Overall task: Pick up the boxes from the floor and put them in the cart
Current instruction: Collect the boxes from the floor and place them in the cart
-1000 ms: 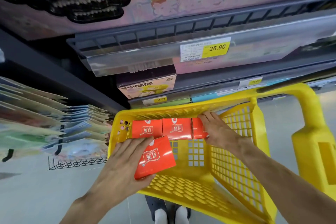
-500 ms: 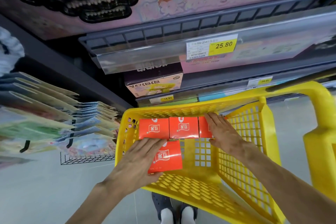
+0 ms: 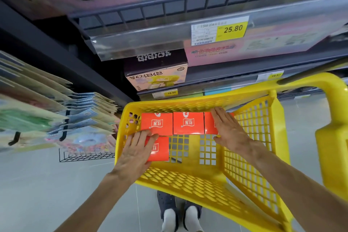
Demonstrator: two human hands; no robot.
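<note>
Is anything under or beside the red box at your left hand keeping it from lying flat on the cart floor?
Nothing visible does. The left hand rests flat on the red box, which lies on the cart floor just in front of the row of three boxes; the grid to its right is bare.

The cart (image 3: 190, 179) is bright yellow plastic with a grid of holes in its walls and floor. The four boxes (image 3: 157, 123) in it are orange-red, each with a white emblem. On the dark grey shelf (image 3: 169, 43) a price tag (image 3: 219, 31) is white and yellow with black figures, and the floor (image 3: 37, 184) is pale grey.
</note>
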